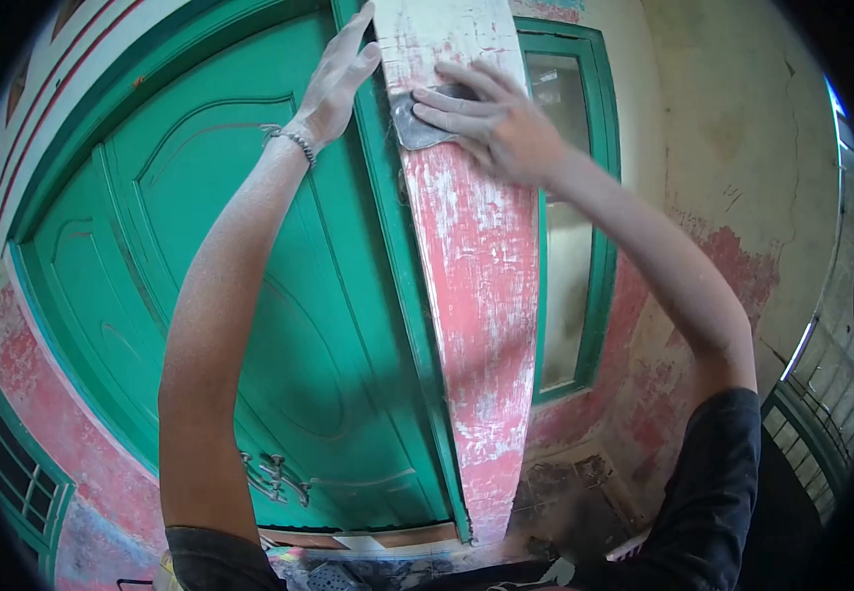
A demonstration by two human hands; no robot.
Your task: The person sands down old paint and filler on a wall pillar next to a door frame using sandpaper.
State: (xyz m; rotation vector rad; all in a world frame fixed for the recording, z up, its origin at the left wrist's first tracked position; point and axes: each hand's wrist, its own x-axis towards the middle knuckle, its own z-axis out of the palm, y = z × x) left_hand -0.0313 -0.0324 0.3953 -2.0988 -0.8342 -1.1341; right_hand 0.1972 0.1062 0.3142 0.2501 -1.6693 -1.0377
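My right hand (506, 123) presses a dark grey sheet of sandpaper (415, 126) flat against the upper part of a pillar (481, 256), with the fingers spread over it. The pillar's pink paint is worn, and white patches show through; its upper part is mostly white. My left hand (336, 84) is raised at the pillar's left edge, fingers stretched up beside the green door frame (380, 212). It holds nothing, and pale dust coats it. A beaded bracelet (294, 141) circles the left wrist.
A green panelled door (279, 345) with a metal handle (277, 478) stands left of the pillar. On the right is a narrow green-framed window (567, 295) beside a stained, peeling wall (722, 197). Sandals (328, 576) lie low near the doorway.
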